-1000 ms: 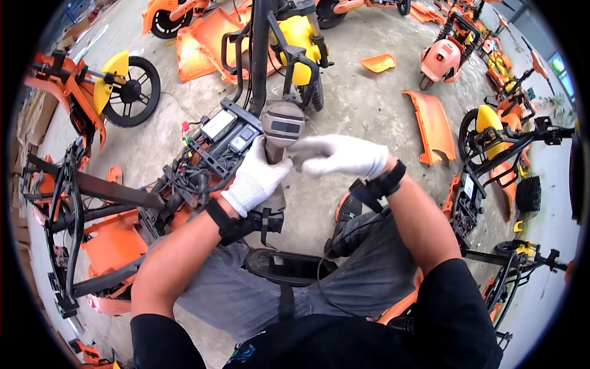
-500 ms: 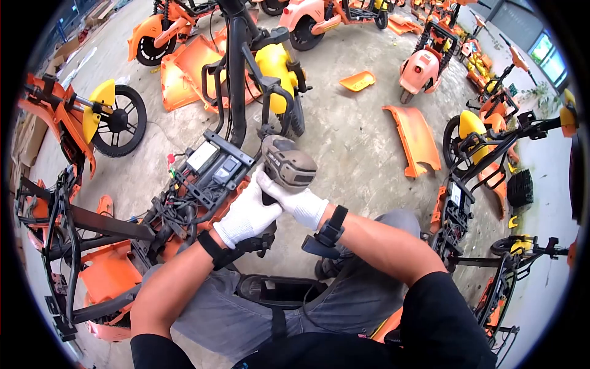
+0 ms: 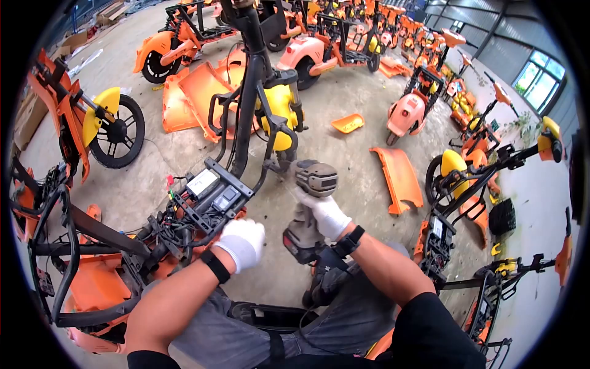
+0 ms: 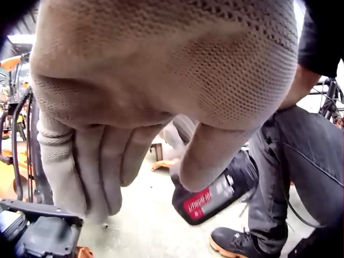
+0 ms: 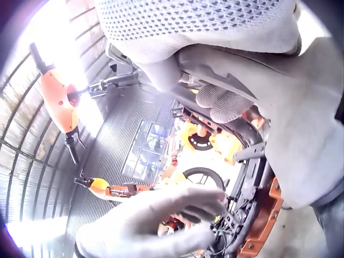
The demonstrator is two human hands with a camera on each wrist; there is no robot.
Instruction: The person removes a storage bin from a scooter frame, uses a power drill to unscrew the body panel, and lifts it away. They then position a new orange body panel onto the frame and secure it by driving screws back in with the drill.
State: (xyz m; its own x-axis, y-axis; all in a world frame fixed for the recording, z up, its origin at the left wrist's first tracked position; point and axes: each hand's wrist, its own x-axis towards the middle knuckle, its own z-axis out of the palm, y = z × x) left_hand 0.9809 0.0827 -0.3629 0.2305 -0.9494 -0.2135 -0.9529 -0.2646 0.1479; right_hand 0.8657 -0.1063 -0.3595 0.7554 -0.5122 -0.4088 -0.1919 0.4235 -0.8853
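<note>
My gloved right hand (image 3: 327,215) grips the handle of a grey-brown cordless power tool (image 3: 301,226), held upright over the floor. The tool's rounded housing (image 3: 316,177) is on top and its battery pack (image 4: 207,201), with a red label, is at the bottom. In the right wrist view the fingers (image 5: 228,107) curl round the handle. To the left of the tool is my gloved left hand (image 3: 241,243), holding nothing. Its fingers (image 4: 94,166) extend loosely downward in the left wrist view, with the battery pack behind the thumb.
A stripped scooter frame (image 3: 246,111) with exposed wiring (image 3: 175,224) and a white-labelled module (image 3: 201,183) stands at the left. Orange panels (image 3: 396,178) lie on the concrete floor (image 3: 344,147). More partly dismantled scooters (image 3: 409,114) stand further back and along the right.
Both hands were together at the tool; the left has since come away to the left. The right now holds the tool's handle, slightly further right. The head view has tilted up.
</note>
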